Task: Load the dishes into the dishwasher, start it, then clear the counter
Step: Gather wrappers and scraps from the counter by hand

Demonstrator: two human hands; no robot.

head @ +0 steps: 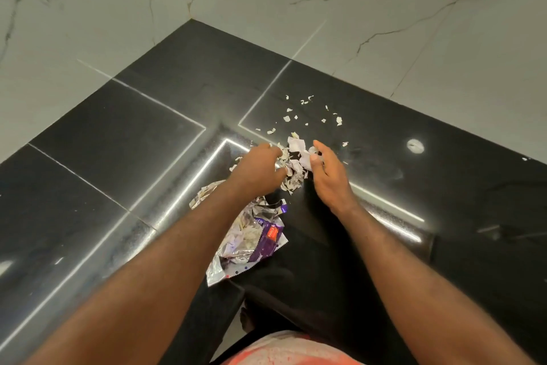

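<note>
**Both hands at the scrap heap in the counter corner**

Your left hand (pixel 260 166) lies on the left side of the heap of torn white paper scraps (pixel 296 167). Its fingers are curled down into the scraps with the tips buried. Your right hand (pixel 328 176) stands on edge against the right side of the heap, fingers together and slightly bent. The thumb touches a larger white piece, but you cannot tell whether it pinches it.

The heap sits on the polished black stone counter (pixel 124 139), near where the white veined marble walls (pixel 384 48) meet. Loose white paper crumbs (pixel 296 116) lie scattered just beyond the heap. A bunch of crumpled silver and purple foil wrappers (pixel 254 237) lies under your left forearm, nearer to you. A small round white mark (pixel 415 146) shows to the right.
</note>
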